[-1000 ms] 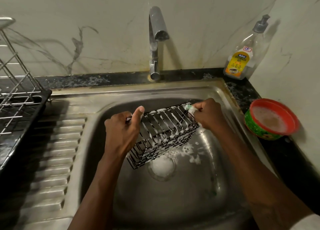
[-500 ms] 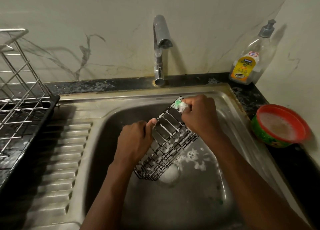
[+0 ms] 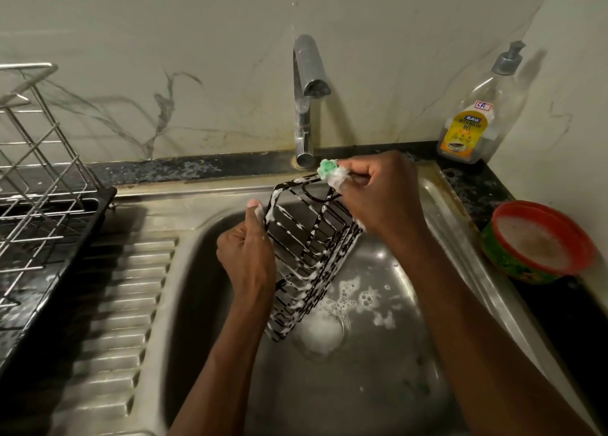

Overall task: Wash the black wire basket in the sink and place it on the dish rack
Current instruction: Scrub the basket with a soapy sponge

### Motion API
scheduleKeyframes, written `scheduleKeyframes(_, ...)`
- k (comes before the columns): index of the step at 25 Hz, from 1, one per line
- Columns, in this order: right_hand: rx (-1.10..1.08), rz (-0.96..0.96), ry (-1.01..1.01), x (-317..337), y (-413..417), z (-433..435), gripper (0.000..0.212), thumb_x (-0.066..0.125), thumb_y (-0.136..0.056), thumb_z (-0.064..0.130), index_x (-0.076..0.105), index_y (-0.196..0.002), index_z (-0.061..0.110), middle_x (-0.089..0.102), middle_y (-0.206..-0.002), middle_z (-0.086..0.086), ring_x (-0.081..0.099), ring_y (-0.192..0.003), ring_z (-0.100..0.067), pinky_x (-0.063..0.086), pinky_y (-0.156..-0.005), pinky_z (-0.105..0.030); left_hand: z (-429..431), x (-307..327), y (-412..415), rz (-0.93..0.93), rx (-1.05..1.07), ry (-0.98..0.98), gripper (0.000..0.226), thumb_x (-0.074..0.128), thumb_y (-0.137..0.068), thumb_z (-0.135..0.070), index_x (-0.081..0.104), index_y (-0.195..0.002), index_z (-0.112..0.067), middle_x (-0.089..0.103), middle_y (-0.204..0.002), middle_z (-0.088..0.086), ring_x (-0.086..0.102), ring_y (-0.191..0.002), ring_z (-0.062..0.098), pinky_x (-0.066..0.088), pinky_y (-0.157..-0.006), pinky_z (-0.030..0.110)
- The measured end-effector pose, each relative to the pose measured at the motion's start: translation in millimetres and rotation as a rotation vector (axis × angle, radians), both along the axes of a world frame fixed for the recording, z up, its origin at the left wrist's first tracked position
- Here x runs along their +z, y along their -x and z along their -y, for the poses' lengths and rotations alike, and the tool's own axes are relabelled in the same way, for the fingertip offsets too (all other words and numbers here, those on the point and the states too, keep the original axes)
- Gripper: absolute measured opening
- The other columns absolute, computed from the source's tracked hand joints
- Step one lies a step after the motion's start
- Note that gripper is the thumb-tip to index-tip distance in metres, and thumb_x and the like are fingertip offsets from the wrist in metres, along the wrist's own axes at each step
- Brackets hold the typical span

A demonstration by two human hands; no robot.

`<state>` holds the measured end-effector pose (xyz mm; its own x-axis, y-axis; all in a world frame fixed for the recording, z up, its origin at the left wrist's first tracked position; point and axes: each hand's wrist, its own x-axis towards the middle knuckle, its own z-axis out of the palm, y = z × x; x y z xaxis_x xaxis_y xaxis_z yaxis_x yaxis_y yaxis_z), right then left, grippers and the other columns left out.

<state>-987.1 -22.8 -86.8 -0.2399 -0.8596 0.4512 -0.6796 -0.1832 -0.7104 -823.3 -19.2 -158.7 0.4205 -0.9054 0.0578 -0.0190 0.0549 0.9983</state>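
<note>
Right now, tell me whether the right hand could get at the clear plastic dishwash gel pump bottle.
Probably yes. The clear plastic pump bottle stands on the dark counter just beyond the right hand, nothing between them. But that hand grips a soapy green sponge.

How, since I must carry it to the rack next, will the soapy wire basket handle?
Probably slippery: foam coats the black wire basket where the left hand grips it. Likely stiff: held by one edge and tilted over the sink, it shows no sag. Probably light: it is open wire, held up one-handed while the right hand scrubs with the sponge.
</note>
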Motion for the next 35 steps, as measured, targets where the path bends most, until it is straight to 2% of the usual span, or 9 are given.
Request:
scheduleKeyframes(5, -0.012, -0.009, 0.057, -25.2, -22.6, 1.6, 0.028, 0.071, -0.081, 0.005, 0.077, -0.107, 0.009, 0.078, -0.09, -0.001, 0.071, -0.072, -0.005, 0.06, -0.068, -0.022, -10.9, 5.1, 3.4, 0.469, -0.089, 0.083, 0.074, 0.031, -0.105, -0.066, 0.032, -0.047, -0.019, 0.036, -0.042, -0.008, 0.031, -0.04, 0.012, 0.026, -0.048, 0.029)
scheduleKeyframes(8, -0.033, -0.035, 0.136, -29.8, -33.4, 4.0, 0.029, 0.067, -0.082, 0.003, 0.077, -0.108, 0.009, 0.078, -0.091, -0.003, 0.073, -0.075, -0.009, 0.048, -0.071, -0.003, -13.6, 4.6, 7.7, 0.695, -0.038, 0.132, 0.066, 0.023, -0.109, -0.055, 0.041, -0.055, -0.02, 0.043, -0.048, -0.007, 0.043, -0.045, 0.009, 0.028, -0.052, 0.031)
scheduleKeyframes(11, 0.005, 0.031, 0.173, -29.7, -50.4, 3.8, 0.033, 0.066, -0.085, -0.002, 0.075, -0.115, 0.008, 0.078, -0.096, -0.005, 0.071, -0.075, -0.005, 0.044, -0.069, 0.002, -12.8, 6.9, 13.3, 0.516, -0.056, 0.265, 0.055, 0.035, -0.11, -0.043, 0.044, -0.061, -0.021, 0.04, -0.05, -0.009, 0.036, -0.045, 0.011, 0.031, -0.049, 0.036)
scheduleKeyframes(16, 0.288, 0.126, 0.155, -26.3, -38.9, 1.1, 0.032, 0.068, -0.09, 0.001, 0.07, -0.121, 0.009, 0.076, -0.107, -0.003, 0.071, -0.078, 0.0, 0.06, -0.061, -0.024, -9.1, 14.9, -3.8, 0.092, 0.035, 0.233, 0.061, 0.06, -0.104, -0.038, 0.036, -0.049, -0.025, 0.031, -0.043, -0.012, 0.025, -0.04, 0.013, 0.026, -0.044, 0.028)
scheduleKeyframes(21, 0.531, -0.176, 0.17, -14.6, -47.1, 5.3, 0.032, 0.072, -0.083, 0.006, 0.074, -0.115, 0.01, 0.076, -0.109, -0.005, 0.07, -0.095, -0.016, 0.058, -0.082, -0.034, -4.2, 11.9, -4.3, -0.024, 0.051, 0.177, 0.064, 0.055, -0.104, -0.046, 0.038, -0.048, -0.019, 0.032, -0.046, -0.008, 0.026, -0.045, 0.015, 0.023, -0.045, 0.034)
scheduleKeyframes(25, 0.644, -0.3, 0.11, -4.5, -46.7, 2.2, 0.028, 0.073, -0.084, 0.011, 0.077, -0.111, 0.013, 0.074, -0.096, -0.005, 0.064, -0.086, -0.021, 0.054, -0.074, -0.042, -0.3, 9.7, -9.0, -0.079, 0.115, 0.122, 0.061, 0.054, -0.105, -0.042, 0.046, -0.051, -0.015, 0.036, -0.048, -0.004, 0.03, -0.048, 0.017, 0.025, -0.048, 0.036)
scheduleKeyframes(28, 0.627, -0.34, 0.136, -2.2, -32.3, -6.0, 0.028, 0.066, -0.08, -0.001, 0.08, -0.101, 0.011, 0.071, -0.078, -0.005, 0.06, -0.07, -0.02, 0.051, -0.06, -0.039, -3.3, 16.4, -4.4, -0.056, 0.086, 0.134, 0.06, 0.057, -0.106, -0.034, 0.04, -0.05, -0.02, 0.033, -0.046, -0.005, 0.026, -0.046, 0.016, 0.023, -0.048, 0.033)
scheduleKeyframes(33, 0.392, -0.396, 0.175, -15.9, -4.9, -14.4, 0.035, 0.068, -0.08, -0.012, 0.077, -0.108, 0.008, 0.073, -0.09, -0.005, 0.063, -0.076, -0.013, 0.054, -0.068, -0.025, -3.1, 14.0, -7.8, 0.018, 0.088, 0.125, 0.062, 0.058, -0.105, -0.035, 0.034, -0.049, -0.021, 0.028, -0.045, -0.007, 0.022, -0.045, 0.015, 0.019, -0.047, 0.027)
scheduleKeyframes(35, 0.278, -0.371, 0.144, -21.4, -0.7, -9.4, 0.043, 0.065, -0.081, -0.014, 0.075, -0.115, 0.01, 0.066, -0.088, -0.001, 0.053, -0.072, 0.002, 0.045, -0.065, -0.009, -2.8, 12.3, -8.0, 0.023, 0.096, 0.123, 0.061, 0.059, -0.104, -0.036, 0.034, -0.05, -0.022, 0.027, -0.047, -0.005, 0.021, -0.046, 0.015, 0.018, -0.048, 0.029)
